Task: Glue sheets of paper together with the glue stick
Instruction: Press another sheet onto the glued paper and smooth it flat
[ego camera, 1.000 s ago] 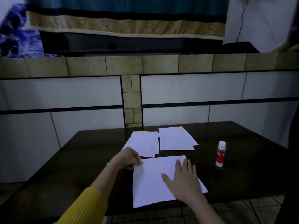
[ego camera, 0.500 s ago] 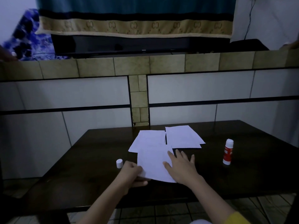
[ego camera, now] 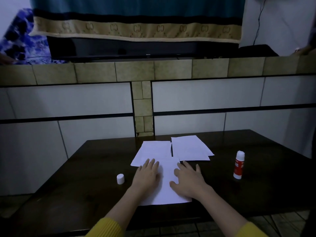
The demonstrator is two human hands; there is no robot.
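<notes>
A white sheet of paper (ego camera: 166,185) lies flat near the front of the dark table (ego camera: 256,194). My left hand (ego camera: 148,175) and my right hand (ego camera: 188,179) press on it side by side with flat fingers. Its far edge overlaps a second sheet (ego camera: 153,150). Behind and to the right lie two more stacked sheets (ego camera: 189,148). The red and white glue stick (ego camera: 238,165) stands upright to the right, uncapped. Its white cap (ego camera: 120,178) sits on the table left of my left hand.
A tiled wall (ego camera: 205,96) rises just behind the table. Above it a ledge carries a dark television (ego camera: 136,48) under a teal and beige cloth. The table's front edge runs just below the sheet.
My left hand let go of the sheet's left edge and now lies flat on it. The sheet has been laid down over the edge of the far left sheet.
</notes>
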